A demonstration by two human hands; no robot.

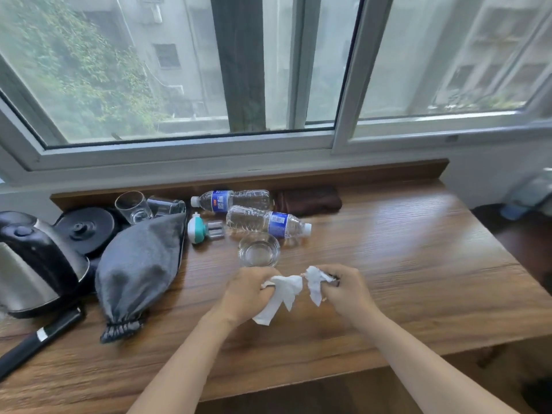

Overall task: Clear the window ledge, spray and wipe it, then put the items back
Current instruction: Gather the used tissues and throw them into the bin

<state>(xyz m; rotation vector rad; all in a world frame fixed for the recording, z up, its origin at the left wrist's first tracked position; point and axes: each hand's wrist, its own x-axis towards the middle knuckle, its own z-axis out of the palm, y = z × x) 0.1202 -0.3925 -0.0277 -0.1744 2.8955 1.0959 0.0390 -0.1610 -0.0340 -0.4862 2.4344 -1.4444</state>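
Note:
My left hand (248, 291) grips a crumpled white tissue (282, 294) above the wooden table (403, 264). My right hand (343, 286) pinches a second piece of white tissue (315, 282) just beside it. The two pieces hang a small gap apart. Right behind my hands stands a small glass bowl (259, 249). Two water bottles (236, 199) (267, 224) lie on their sides further back. The window ledge (209, 171) runs along under the white window frame.
At the left stand a steel kettle (33, 264), its black base (85, 230), a grey drawstring bag (140, 267), two glasses (133, 207) and a black pen (38, 342). A teal-and-white gadget (197, 229) and a brown folded cloth (309, 200) lie near the bottles.

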